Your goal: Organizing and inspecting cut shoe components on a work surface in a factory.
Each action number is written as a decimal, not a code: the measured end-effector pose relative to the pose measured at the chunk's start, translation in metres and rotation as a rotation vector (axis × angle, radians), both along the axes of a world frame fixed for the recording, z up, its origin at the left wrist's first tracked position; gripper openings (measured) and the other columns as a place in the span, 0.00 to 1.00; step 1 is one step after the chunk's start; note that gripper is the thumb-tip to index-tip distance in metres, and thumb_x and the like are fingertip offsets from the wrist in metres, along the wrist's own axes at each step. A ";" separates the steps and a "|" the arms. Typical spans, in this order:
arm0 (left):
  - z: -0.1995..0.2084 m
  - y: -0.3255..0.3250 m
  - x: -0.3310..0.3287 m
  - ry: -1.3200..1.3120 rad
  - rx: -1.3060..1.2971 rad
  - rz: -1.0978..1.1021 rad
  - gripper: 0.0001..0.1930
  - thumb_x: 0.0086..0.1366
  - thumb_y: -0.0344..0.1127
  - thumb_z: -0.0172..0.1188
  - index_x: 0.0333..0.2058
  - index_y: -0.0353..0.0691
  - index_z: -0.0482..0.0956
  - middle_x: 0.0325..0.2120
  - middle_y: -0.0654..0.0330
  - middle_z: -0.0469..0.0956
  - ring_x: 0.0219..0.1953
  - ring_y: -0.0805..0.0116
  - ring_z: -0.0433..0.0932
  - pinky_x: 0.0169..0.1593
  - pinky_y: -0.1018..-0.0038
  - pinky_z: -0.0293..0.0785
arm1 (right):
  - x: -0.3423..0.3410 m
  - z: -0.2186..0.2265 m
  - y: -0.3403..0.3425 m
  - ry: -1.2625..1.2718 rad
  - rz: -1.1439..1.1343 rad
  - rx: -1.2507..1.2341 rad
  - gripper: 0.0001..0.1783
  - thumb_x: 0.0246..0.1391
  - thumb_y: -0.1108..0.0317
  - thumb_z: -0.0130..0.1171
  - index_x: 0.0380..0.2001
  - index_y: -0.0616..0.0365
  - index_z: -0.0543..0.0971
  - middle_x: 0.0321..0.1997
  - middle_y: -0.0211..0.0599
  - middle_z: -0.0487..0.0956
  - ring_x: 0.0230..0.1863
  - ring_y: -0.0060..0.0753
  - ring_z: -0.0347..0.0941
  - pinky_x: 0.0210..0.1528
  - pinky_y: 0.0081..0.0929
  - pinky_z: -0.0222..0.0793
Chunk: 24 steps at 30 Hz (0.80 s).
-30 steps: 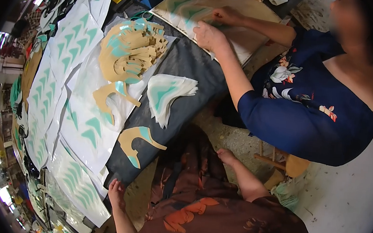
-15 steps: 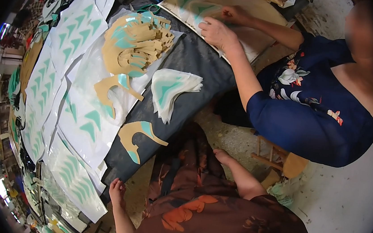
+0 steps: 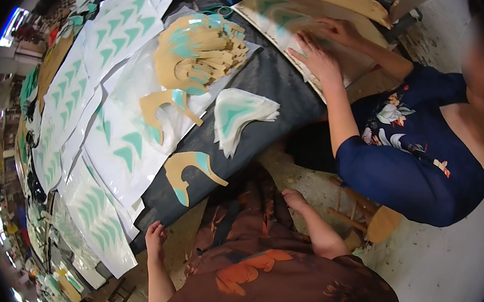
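The left hand [image 3: 156, 237] is hovering by the edge of the black cloth [image 3: 274, 90], its fingers curling loosely inward; whether they are gripping anything, I cannot tell. The right hand [image 3: 294, 199] is resting over the brown dress [image 3: 304, 291], its fingers half bent, and I cannot tell whether they are pinching the fabric. The tan piece [image 3: 175, 171] is lying on the cloth ahead of the left fingers and slightly to their right, with one green tip pointing back toward them; it is lying to the left of the right fingers, its other arm reaching in their direction, and is staying clear of both hands. Farther ahead of the left fingers, a second tan piece [image 3: 151, 109] is overlapping the white sheets [image 3: 112, 174], which are spreading ahead and to the left of those fingers, and beyond it the tan pile [image 3: 168, 65] is fanning out. The white stack [image 3: 233, 118] is sitting ahead and to the left of the right fingers, past the first piece. Well ahead of the right fingers, a co-worker's nearer hand [image 3: 319, 60] is pressing on a board [image 3: 364, 66], fingers spreading, while the farther hand [image 3: 345, 33] is reaching over it.
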<state>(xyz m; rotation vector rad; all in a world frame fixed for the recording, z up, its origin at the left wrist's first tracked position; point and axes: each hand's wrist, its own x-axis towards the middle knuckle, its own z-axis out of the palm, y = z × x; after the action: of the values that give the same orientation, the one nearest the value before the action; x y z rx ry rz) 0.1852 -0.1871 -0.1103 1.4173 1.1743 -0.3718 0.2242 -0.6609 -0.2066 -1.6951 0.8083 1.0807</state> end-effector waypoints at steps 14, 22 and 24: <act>-0.008 -0.008 -0.003 0.004 -0.042 -0.002 0.12 0.60 0.32 0.52 0.43 0.40 0.69 0.26 0.67 0.71 0.24 0.80 0.67 0.28 0.83 0.64 | -0.014 -0.048 -0.015 -0.106 -0.057 0.102 0.05 0.52 0.72 0.48 0.31 0.53 0.74 0.25 0.26 0.73 0.25 0.20 0.68 0.26 0.20 0.64; -0.012 -0.008 -0.008 0.001 -0.032 0.001 0.12 0.59 0.31 0.53 0.42 0.38 0.70 0.26 0.66 0.71 0.24 0.78 0.68 0.28 0.83 0.65 | -0.014 -0.052 -0.013 -0.103 -0.061 0.074 0.04 0.49 0.70 0.51 0.30 0.53 0.74 0.24 0.25 0.73 0.24 0.19 0.67 0.27 0.20 0.65; -0.009 -0.011 -0.005 0.015 -0.024 -0.001 0.12 0.59 0.31 0.53 0.42 0.39 0.70 0.26 0.66 0.71 0.24 0.78 0.68 0.28 0.83 0.65 | -0.014 -0.053 -0.012 -0.151 -0.052 0.064 0.03 0.49 0.70 0.52 0.29 0.54 0.74 0.24 0.25 0.73 0.25 0.19 0.68 0.27 0.20 0.65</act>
<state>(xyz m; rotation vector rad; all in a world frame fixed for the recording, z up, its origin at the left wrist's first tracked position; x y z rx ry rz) 0.1802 -0.1980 -0.1196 1.3968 1.1772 -0.3964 0.2098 -0.6733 -0.2596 -1.6707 0.7104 0.9216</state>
